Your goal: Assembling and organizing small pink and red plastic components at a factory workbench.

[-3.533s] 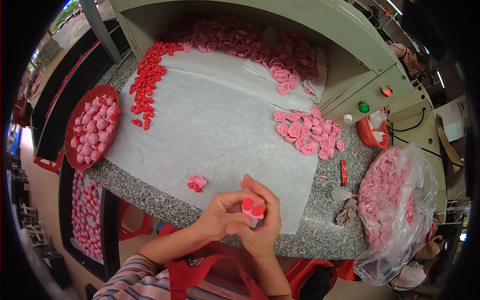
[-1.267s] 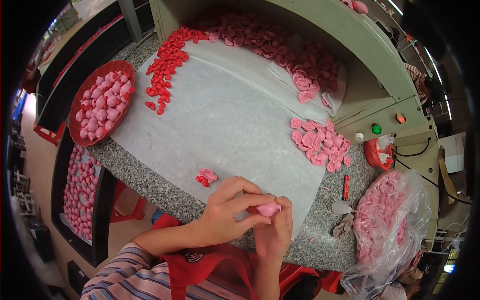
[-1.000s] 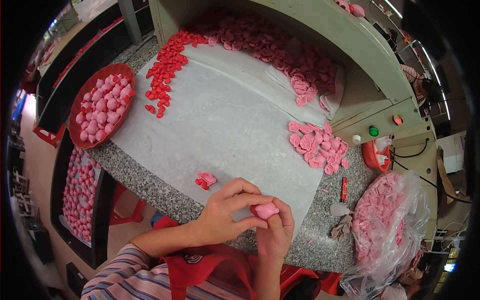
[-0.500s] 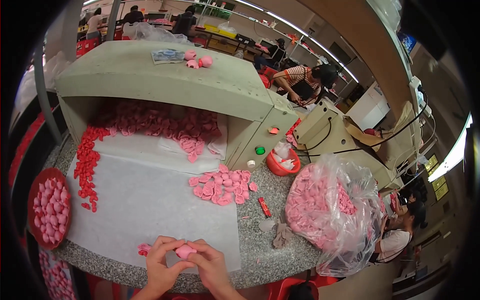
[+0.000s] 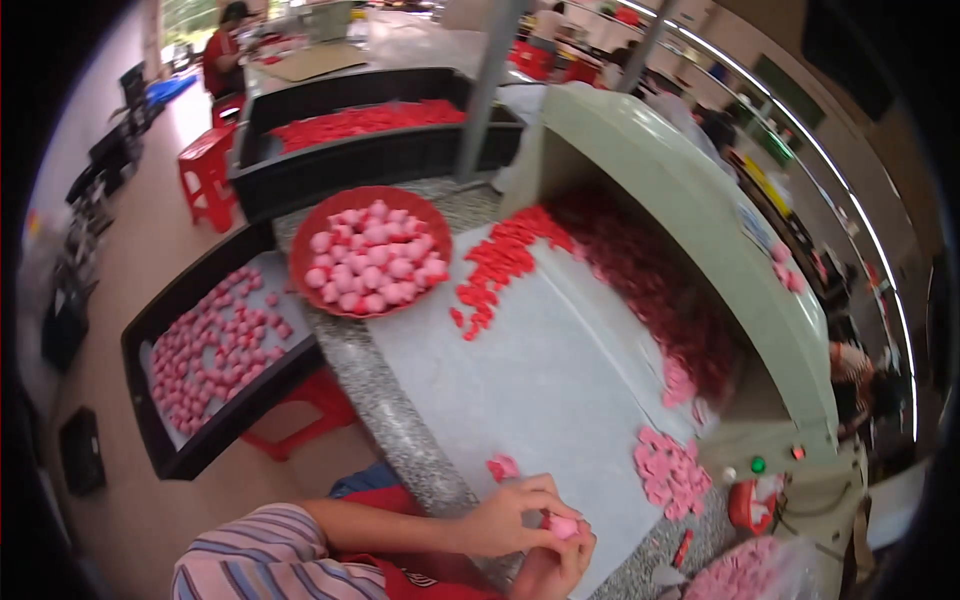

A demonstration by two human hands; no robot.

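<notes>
Hands shifted to tabletop's near edge, my left hand point(image 5: 515, 515) and right hand point(image 5: 555, 565) both pinching small pink piece point(image 5: 561, 526), too rounded to tell long axis, red bowl point(image 5: 372, 250) at far-left corner.

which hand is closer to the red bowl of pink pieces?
Left. The left hand lies on the side toward the red bowl; the right hand sits beyond it, farther off.
</notes>
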